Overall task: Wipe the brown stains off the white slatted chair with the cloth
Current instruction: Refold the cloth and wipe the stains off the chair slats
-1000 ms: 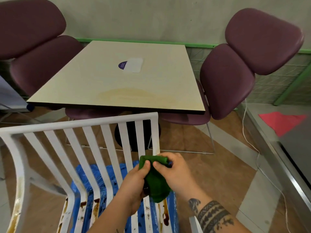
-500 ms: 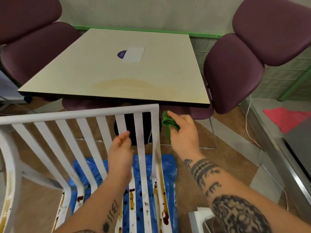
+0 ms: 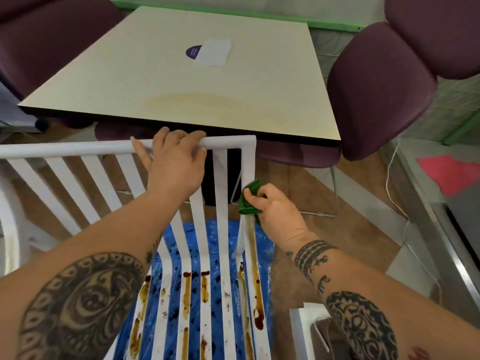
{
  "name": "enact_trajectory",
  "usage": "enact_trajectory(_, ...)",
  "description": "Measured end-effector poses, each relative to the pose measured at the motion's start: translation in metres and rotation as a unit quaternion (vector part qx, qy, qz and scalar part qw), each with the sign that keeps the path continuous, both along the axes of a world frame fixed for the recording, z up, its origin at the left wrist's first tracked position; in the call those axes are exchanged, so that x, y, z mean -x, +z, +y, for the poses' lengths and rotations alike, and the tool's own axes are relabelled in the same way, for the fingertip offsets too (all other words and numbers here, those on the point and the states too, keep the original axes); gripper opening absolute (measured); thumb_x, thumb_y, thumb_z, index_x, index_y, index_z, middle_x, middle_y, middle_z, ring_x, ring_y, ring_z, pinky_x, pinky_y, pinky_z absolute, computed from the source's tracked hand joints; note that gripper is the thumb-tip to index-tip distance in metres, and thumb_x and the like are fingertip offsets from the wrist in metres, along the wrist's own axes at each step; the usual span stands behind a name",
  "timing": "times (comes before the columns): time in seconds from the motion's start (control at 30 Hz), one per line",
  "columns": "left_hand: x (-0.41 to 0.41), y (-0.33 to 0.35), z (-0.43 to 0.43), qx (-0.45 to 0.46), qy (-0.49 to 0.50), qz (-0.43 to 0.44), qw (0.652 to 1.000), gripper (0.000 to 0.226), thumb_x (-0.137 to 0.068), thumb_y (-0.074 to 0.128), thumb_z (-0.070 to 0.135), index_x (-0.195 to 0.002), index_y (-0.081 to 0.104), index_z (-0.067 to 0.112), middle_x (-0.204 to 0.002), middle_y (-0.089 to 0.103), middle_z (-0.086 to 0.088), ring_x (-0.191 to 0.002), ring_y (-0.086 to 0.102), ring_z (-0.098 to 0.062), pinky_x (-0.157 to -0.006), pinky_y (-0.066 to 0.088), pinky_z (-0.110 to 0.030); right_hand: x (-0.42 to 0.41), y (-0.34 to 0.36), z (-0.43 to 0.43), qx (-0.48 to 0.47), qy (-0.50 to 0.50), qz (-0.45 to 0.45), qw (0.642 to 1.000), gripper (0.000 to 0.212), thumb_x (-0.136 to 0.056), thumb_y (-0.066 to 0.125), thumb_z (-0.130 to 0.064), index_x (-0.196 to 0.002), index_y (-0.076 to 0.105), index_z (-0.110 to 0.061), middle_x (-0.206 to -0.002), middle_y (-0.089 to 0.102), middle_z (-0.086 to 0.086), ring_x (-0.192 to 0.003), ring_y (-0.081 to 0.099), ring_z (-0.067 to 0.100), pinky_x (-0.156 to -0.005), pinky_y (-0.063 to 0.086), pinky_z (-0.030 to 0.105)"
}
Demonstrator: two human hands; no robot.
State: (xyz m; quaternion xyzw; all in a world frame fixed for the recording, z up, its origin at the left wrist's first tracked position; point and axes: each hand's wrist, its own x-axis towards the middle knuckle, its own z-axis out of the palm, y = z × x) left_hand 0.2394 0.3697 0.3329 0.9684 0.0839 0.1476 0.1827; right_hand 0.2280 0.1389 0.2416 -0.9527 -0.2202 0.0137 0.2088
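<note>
While the right hand (image 3: pixel 275 211) keeps its fingers and thumb curled tight round the green cloth (image 3: pixel 249 201), it presses that bunched wad against the outer edge of the rightmost slat (image 3: pixel 248 162), a little right of the frame's centre. Just below the cloth a long brown streak (image 3: pixel 253 245) runs down the same slat and ends in a dark pooled drip near the bottom of the frame, so the wiping looks to be at the very top of this run. To the left, at centre frame, the left hand (image 3: pixel 176 162) grips the white slatted chair (image 3: pixel 65 149) by its top rail, fingers hooked over the bar and thumb lying along its near side, which I judge is there to steady the backrest.

The upper parts of the back slats show white, with no marks that I can make out. Lower down, at bottom centre, the seat slats carry many brown stains (image 3: pixel 185 302): drips, smears and specks on nearly every one. By that showing the job is only just started, and most of it is left. Under the chair lies a blue sheet (image 3: pixel 215 229), speckled dark. Beyond, in the upper half, stands a pale table (image 3: pixel 181 87) with purple chairs (image 3: pixel 379 92) on both sides
</note>
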Motion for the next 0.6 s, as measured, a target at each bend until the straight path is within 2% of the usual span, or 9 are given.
enact_trajectory(0.1,-0.003,0.002,0.000,0.010,0.010,0.013,1.000,0.039,-0.103,0.044,0.043,-0.141,0.052,0.042,-0.139,0.052,0.010,-0.150,0.021,-0.022,-0.116,-0.015,-0.068,0.014,0.010,-0.012,-0.038,0.005,0.174,0.984,0.041,-0.098,0.059,-0.007,-0.133,0.064,-0.027,-0.111,0.059,-0.004,-0.095,0.061,0.015,-0.083,0.050,0.021)
enact_trajectory(0.17,-0.004,0.004,0.000,0.019,0.010,0.027,0.999,0.039,-0.103,0.044,0.045,-0.141,0.050,0.044,-0.140,0.051,0.011,-0.151,0.019,-0.022,-0.116,-0.016,-0.067,0.018,0.023,-0.022,-0.123,-0.071,0.302,0.943,0.024,-0.095,0.067,-0.018,-0.118,0.073,-0.022,-0.105,0.073,-0.001,-0.092,0.070,0.015,-0.088,0.057,0.025)
enact_trajectory(0.23,-0.004,0.004,0.001,0.022,0.008,0.037,0.999,0.039,-0.102,0.043,0.046,-0.141,0.049,0.045,-0.140,0.050,0.011,-0.151,0.017,-0.021,-0.116,-0.018,-0.066,0.022,0.035,-0.026,-0.311,-0.158,0.395,0.850,0.019,-0.095,0.068,-0.022,-0.108,0.074,-0.009,-0.096,0.078,0.011,-0.088,0.075,0.025,-0.086,0.061,0.040)
enact_trajectory(0.3,-0.005,0.005,0.001,0.020,0.005,0.038,0.999,0.040,-0.102,0.042,0.047,-0.141,0.048,0.045,-0.139,0.050,0.011,-0.151,0.016,-0.021,-0.115,-0.018,-0.066,0.024,0.045,-0.022,-0.469,-0.207,0.424,0.746,0.029,-0.098,0.062,-0.026,-0.114,0.068,-0.002,-0.101,0.076,0.019,-0.093,0.074,0.033,-0.083,0.061,0.044)
enact_trajectory(0.33,-0.005,0.005,0.001,0.020,0.005,0.038,0.999,0.040,-0.102,0.042,0.048,-0.142,0.048,0.045,-0.139,0.049,0.011,-0.151,0.016,-0.021,-0.115,-0.018,-0.066,0.023,0.049,-0.020,-0.505,-0.227,0.412,0.724,0.031,-0.100,0.059,-0.030,-0.115,0.067,-0.004,-0.103,0.076,0.019,-0.094,0.074,0.034,-0.080,0.061,0.044)
enact_trajectory(0.4,-0.005,0.005,0.001,0.022,0.005,0.036,0.999,0.040,-0.102,0.041,0.048,-0.142,0.048,0.045,-0.139,0.049,0.012,-0.151,0.015,-0.021,-0.116,-0.018,-0.066,0.016,0.052,-0.010,-0.507,-0.274,0.328,0.748,0.030,-0.101,0.057,-0.037,-0.109,0.067,-0.010,-0.099,0.076,0.015,-0.088,0.074,0.032,-0.075,0.061,0.042)
enact_trajectory(0.47,-0.004,0.005,0.000,0.022,0.004,0.037,0.999,0.039,-0.103,0.041,0.047,-0.141,0.047,0.046,-0.138,0.049,0.012,-0.151,0.015,-0.022,-0.116,-0.018,-0.067,0.008,0.053,-0.001,-0.439,-0.303,0.186,0.825,0.027,-0.101,0.055,-0.038,-0.103,0.067,-0.014,-0.097,0.070,0.009,-0.084,0.069,0.024,-0.074,0.057,0.034)
enact_trajectory(0.53,-0.004,0.004,0.000,0.018,0.005,0.035,0.999,0.039,-0.103,0.040,0.047,-0.141,0.047,0.046,-0.138,0.048,0.012,-0.152,0.014,-0.022,-0.115,-0.018,-0.067,0.002,0.049,0.011,-0.364,-0.263,0.086,0.889,0.018,-0.100,0.058,-0.032,-0.110,0.068,-0.020,-0.108,0.058,0.000,-0.091,0.059,0.008,-0.082,0.048,0.017)
enact_trajectory(0.6,-0.004,0.003,0.000,0.014,0.003,0.028,0.999,0.040,-0.102,0.040,0.047,-0.141,0.047,0.045,-0.137,0.048,0.011,-0.151,0.014,-0.022,-0.115,-0.017,-0.067,0.001,0.040,0.022,-0.320,-0.194,0.065,0.925,0.020,-0.096,0.065,-0.022,-0.116,0.070,-0.023,-0.114,0.048,-0.006,-0.104,0.052,0.004,-0.092,0.041,0.006)
